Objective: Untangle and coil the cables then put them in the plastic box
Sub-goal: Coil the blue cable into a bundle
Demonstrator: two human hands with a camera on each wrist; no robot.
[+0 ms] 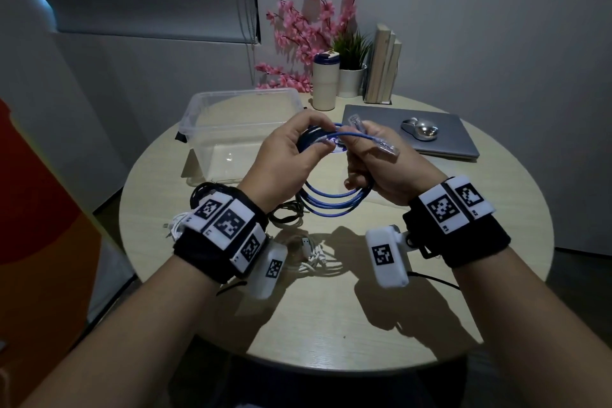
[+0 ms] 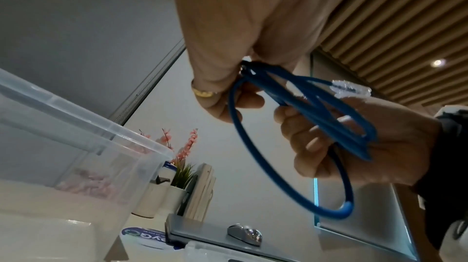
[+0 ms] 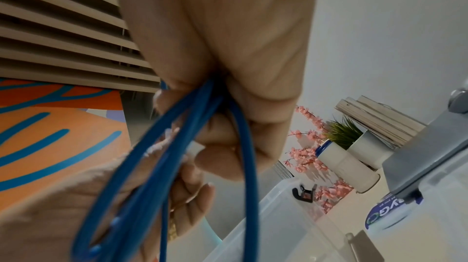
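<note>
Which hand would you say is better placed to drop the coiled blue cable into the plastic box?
Left: the left hand grips the blue cable nearest the plastic box.

Round table (image 1: 414, 325), light wood. On it: clear box (image 1: 212, 129), closed laptop (image 1: 440, 139), tumbler (image 1: 325, 83), plant pot (image 1: 351, 79), books (image 1: 382, 66), black cable (image 1: 212, 192), white cable (image 1: 311, 262).

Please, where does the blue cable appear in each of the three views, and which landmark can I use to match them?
Head: the blue cable is at centre, coiled between both hands above the table.
Left wrist: right of centre, its loops hanging from the fingers.
Right wrist: lower centre, strands running down from the closed fist.
Shared landmark: the clear plastic box, seen in all three views.
</note>
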